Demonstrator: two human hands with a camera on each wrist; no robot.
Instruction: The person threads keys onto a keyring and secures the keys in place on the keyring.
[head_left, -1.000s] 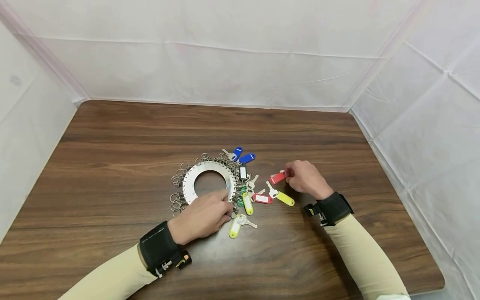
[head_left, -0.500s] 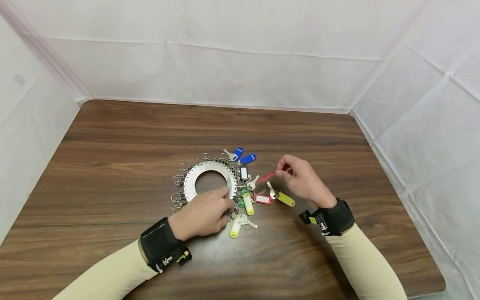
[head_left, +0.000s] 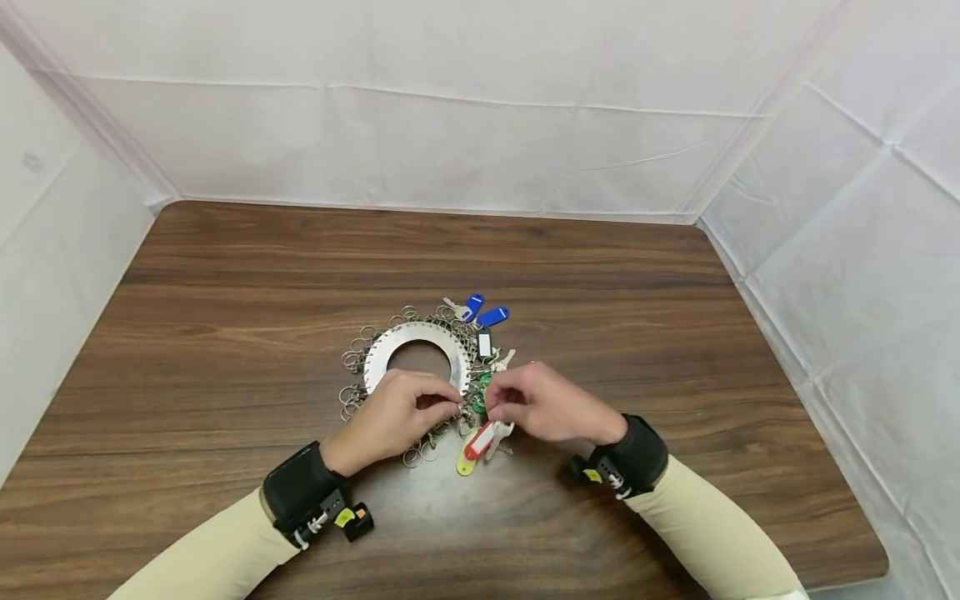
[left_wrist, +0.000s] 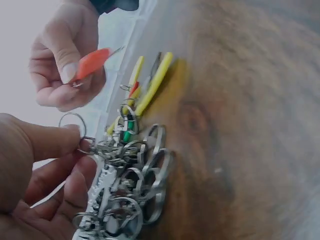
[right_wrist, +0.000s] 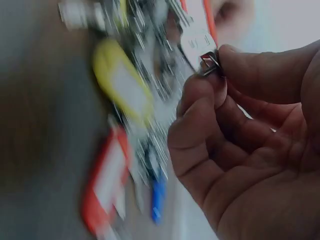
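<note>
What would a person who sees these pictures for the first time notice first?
First, the two hands meeting at the middle of the wooden table: the left hand pinches a small key ring at the near edge of a flat metal disc hung all round with rings. The right hand holds a red key tag just beside it. Blue tags lie at the disc's far side.

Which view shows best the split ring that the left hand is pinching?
The left wrist view: the split ring stands sharp between the left hand's thumb and finger. In the head view the left hand covers it. The right wrist view is blurred and does not show it clearly.
</note>
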